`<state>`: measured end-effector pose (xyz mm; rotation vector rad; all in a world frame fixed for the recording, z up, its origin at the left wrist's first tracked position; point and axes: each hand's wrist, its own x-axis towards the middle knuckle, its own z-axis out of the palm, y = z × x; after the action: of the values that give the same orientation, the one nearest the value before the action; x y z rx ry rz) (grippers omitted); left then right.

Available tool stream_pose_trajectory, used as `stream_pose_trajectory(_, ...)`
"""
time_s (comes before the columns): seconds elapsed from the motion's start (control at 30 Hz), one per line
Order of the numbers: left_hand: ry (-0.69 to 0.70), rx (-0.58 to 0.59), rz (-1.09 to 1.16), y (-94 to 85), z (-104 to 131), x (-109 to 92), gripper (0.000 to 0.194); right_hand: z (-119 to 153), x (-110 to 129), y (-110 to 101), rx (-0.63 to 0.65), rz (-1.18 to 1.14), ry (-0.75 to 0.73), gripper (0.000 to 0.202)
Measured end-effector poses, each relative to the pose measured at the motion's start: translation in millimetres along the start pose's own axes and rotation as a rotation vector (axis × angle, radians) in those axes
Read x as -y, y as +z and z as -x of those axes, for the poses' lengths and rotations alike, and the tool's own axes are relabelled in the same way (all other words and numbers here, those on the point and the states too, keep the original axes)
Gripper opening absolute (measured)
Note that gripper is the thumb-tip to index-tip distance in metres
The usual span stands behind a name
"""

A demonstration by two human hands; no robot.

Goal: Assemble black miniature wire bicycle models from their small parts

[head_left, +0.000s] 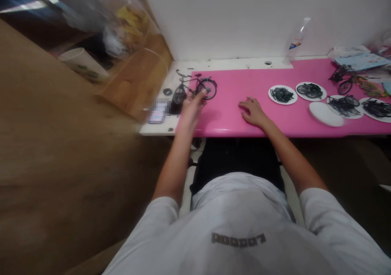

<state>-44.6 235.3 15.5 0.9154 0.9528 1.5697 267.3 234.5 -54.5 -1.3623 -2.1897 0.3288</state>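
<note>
The left hand (191, 108) reaches out over the left end of the pink worktop (244, 108), its fingers (200, 95) extended and loosely spread, gripping nothing. The fingertips arrive at the rear wheel of a small black model bicycle (195, 86) that stands upright near the worktop's back left corner; whether they actually touch the wheel or sit just in front of it cannot be told through the blur. The bicycle's front wheel points left, toward the white edge strip, where a small dark ring (167, 91) lies just beside it.

The right hand (252, 111) lies palm down on the pink surface near the middle, fingers relaxed and slightly parted, flat on the worktop and holding nothing. It is well apart from the bicycle.

Further right, a row of white plates (282, 94) carries heaps of dark bicycle parts, and one white disc (325, 114) lies bare near the front edge. A second model bicycle (343, 77) stands behind the plates, and a clear plastic bottle (296, 39) leans against the white wall.
</note>
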Motion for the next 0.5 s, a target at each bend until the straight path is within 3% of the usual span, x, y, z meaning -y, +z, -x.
stream_pose_trajectory(0.17, -0.013, -0.022, 0.041, -3.6, -5, -2, 0.048, -1, -2, -4, -0.059, -0.005, 0.014, 0.072)
stream_pose_trajectory(0.33, -0.001, -0.012, 0.025, -5.6, -7, -3, 0.046, -7, -21, -18, -0.103, 0.099, 0.04, 0.045)
stream_pose_trajectory(0.5, 0.006, -0.019, 0.019, -10.1, -10, -4, 0.047, -7, -41, -41, -0.117, 0.122, 0.109, 0.041)
